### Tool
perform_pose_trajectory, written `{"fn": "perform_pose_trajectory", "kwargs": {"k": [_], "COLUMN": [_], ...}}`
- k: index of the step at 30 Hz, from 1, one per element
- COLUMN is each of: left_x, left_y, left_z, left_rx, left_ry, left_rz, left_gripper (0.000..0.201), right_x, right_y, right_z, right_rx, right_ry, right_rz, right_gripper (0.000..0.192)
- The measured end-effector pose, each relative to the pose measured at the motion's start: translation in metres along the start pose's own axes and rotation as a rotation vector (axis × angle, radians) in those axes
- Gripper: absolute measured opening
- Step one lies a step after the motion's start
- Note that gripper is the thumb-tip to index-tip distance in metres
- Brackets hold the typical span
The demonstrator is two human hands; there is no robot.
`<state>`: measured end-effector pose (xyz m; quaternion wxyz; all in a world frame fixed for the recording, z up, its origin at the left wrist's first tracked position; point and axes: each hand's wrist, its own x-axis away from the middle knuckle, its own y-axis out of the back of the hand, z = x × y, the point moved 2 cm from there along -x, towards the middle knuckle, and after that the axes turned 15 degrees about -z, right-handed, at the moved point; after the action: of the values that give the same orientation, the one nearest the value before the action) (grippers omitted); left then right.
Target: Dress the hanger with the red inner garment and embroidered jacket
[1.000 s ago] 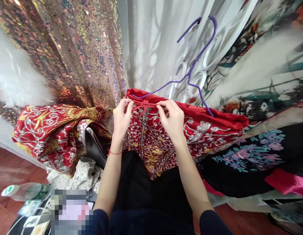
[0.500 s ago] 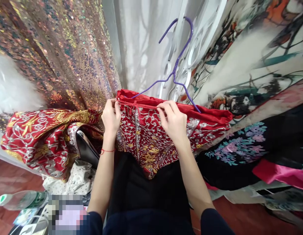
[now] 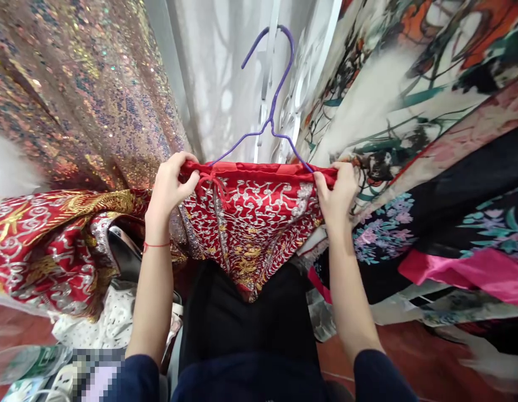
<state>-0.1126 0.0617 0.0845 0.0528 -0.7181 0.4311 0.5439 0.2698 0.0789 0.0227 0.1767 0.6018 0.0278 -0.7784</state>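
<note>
A red garment [image 3: 254, 223] embroidered in silver and gold hangs from a purple wire hanger [image 3: 270, 111] in front of me. My left hand [image 3: 170, 181] grips the garment's top edge at its left end. My right hand [image 3: 336, 192] grips the same edge at the right end, over the hanger's arm. A small red tie bow [image 3: 212, 181] sits near the left hand. The cloth is stretched flat between both hands and drops to a point over my dark lap.
A sequin gown [image 3: 82, 95] hangs at the left, white sheer fabric [image 3: 217, 72] behind the hanger, floral printed garments [image 3: 413, 111] at the right. More red embroidered cloth [image 3: 53, 240] lies at the left over a black shoe [image 3: 124, 254]. A plastic bottle [image 3: 19, 360] lies on the floor.
My hands moved apart from the tie at the middle to the two ends of the garment's top edge. The garment and hanger are now held up and spread wide.
</note>
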Motion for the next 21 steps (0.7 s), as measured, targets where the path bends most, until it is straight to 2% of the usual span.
{"fn": "perform_pose_trajectory", "kwargs": {"k": [4,8,13,16,21], "left_x": [0.012,0.022,0.025,0.026,0.028], "left_y": [0.005,0.006,0.002,0.000,0.004], "left_z": [0.000,-0.008,-0.021,-0.021,-0.010], "left_rx": [0.040,0.019,-0.002,-0.009,0.019], "left_ry": [0.033,0.025,0.040,0.052,0.067], "left_rz": [-0.056,-0.057,-0.046,-0.060,-0.084], "left_gripper": [0.006,0.004,0.007,0.008,0.014], "right_x": [0.005,0.004,-0.003,-0.005,-0.002], "right_y": [-0.050,-0.068,-0.067,-0.062,-0.032], "right_z": [-0.018,-0.025,-0.037,-0.036,-0.026], "right_rx": [0.023,0.027,0.022,0.015,-0.058], "right_ry": [0.033,0.051,0.091,0.113,0.137], "right_rz": [-0.095,-0.106,-0.058,-0.031,-0.052], "right_gripper": [0.083,0.090,0.093,0.090,0.073]}}
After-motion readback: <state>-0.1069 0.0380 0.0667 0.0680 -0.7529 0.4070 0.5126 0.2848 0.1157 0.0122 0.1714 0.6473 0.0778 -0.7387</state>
